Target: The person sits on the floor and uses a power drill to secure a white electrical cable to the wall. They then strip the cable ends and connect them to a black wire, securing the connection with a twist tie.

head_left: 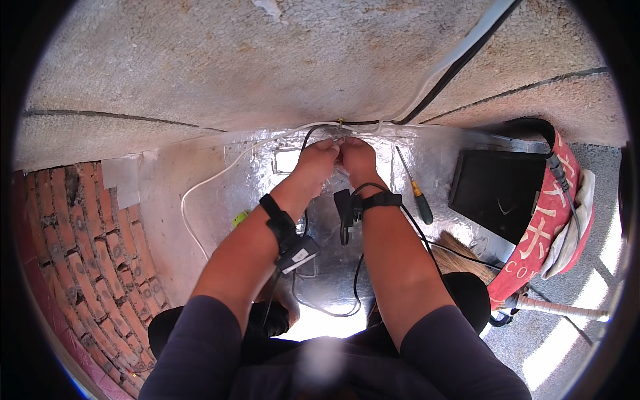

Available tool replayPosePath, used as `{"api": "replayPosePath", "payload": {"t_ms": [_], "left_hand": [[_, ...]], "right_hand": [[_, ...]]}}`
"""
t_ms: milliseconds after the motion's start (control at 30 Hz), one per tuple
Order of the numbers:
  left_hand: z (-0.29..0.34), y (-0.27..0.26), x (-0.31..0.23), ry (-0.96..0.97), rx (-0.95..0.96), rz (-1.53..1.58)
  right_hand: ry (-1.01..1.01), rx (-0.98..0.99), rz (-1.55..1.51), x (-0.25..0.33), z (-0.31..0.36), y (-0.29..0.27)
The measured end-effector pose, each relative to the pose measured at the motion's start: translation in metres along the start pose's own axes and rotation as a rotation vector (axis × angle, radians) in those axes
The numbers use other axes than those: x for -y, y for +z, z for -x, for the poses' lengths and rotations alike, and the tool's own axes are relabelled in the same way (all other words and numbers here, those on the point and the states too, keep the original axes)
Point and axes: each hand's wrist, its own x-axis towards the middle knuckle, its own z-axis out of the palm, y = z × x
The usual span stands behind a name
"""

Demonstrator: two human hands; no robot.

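My left hand (317,162) and my right hand (358,159) meet at the foot of the wall, fingers closed and nearly touching. Whatever is pinched between their fingertips is too small and hidden to make out. Just beyond them, a white cable (240,158) and a black cable (363,123) run along the bottom of the wall. A screwdriver (416,189) with a yellow and black handle lies to the right of my right hand. Each wrist wears a black strap with a small device and a thin black lead.
A shiny silvery sheet (333,267) covers the surface under my arms. At right are a dark flat panel (497,190), a red bag (533,233), broom bristles (460,250) and a wrapped handle (560,307). A yellow-green object (241,218) sits left; a brick wall (100,267) stands beyond.
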Motion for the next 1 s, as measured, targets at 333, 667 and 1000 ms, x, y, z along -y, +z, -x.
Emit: {"api": "replayPosePath", "payload": {"t_ms": [333,667,1000], "left_hand": [[-0.015,0.023,0.0,0.143,-0.211,0.247],[-0.02,0.023,0.004,0.643,-0.38,-0.851],[-0.004,0.028,-0.002,0.695,-0.345,-0.876]], "right_hand": [[-0.478,-0.29,0.795,0.029,-0.014,-0.011],[-0.056,-0.106,-0.555,0.038,0.012,0.01],[-0.194,-0.015,-0.525,0.025,0.02,0.011]]}}
